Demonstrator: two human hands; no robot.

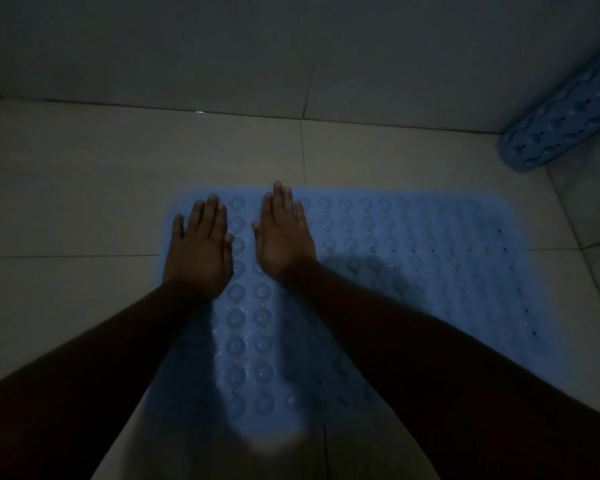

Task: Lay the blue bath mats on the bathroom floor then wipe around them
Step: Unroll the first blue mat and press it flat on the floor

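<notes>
- Biggest thing first: the tiled floor [84, 188] fills most of my view, pale square tiles running up to the wall [222, 46] at the top. It's really dim in here, so fine detail is mostly lost.
- Next, the flat blue mat [413, 271]. It's spread open on the floor, far edge near the wall but not touching it, with rows of round suction bumps and little drain holes across it. Looks like it's lying flat already, at least the far half that I can see; the near edge is hidden behind the arms.
- Second mat: the rolled blue mat [565, 123] sits at the right, up by the corner where the wall meets the floor, well apart from the flat one. My guess is it's parked there until the first is settled, so the laying part is about halfway.
- Left hand [198, 251]: palm down on the mat's far-left corner, fingers straight and slightly spread, gripping nothing.
- Right hand [284, 237]: just beside it, same deal, flat and open, fingertips reaching to the far edge, nothing held.
- Why flat palms? I'd say it's to press the suction cups down so that corner grabs the tile.
- No cloth anywhere in view, so the wiping isn't started.
</notes>
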